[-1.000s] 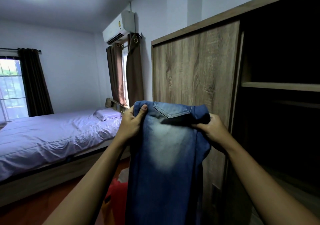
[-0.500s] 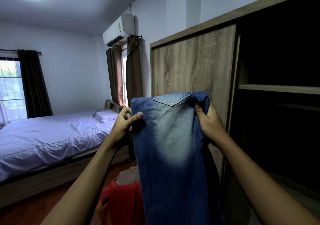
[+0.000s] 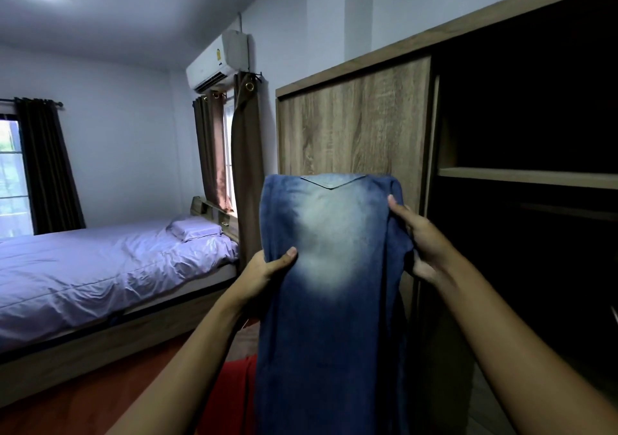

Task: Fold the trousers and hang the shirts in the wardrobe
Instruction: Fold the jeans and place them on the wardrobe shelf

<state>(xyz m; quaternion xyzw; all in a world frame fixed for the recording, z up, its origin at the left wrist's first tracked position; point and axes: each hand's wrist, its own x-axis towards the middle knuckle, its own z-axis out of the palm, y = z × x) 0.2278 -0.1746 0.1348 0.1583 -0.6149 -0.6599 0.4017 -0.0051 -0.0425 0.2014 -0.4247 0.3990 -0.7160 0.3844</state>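
A pair of blue jeans [image 3: 334,300] with a faded pale patch hangs lengthwise in front of me, its top edge bent over and a back pocket showing there. My left hand [image 3: 267,269] grips the left edge lower down, thumb on the front. My right hand [image 3: 418,237] holds the right edge higher up, fingers wrapped behind the cloth. The wooden wardrobe [image 3: 354,126] stands right behind the jeans, its right side open and dark, with a shelf [image 3: 525,177] at about hand height. The jeans' lower end runs out of view.
A red garment [image 3: 234,398] lies below the jeans near the floor. A bed [image 3: 100,277] with lilac sheets and a pillow fills the left. Brown curtains [image 3: 245,180] hang beside the wardrobe, under an air conditioner [image 3: 217,60]. Reddish wooden floor [image 3: 83,401] lies between bed and me.
My left hand has slid down the left edge of the jeans while the right stays near the top. The jeans' top has risen a little and folded over further.
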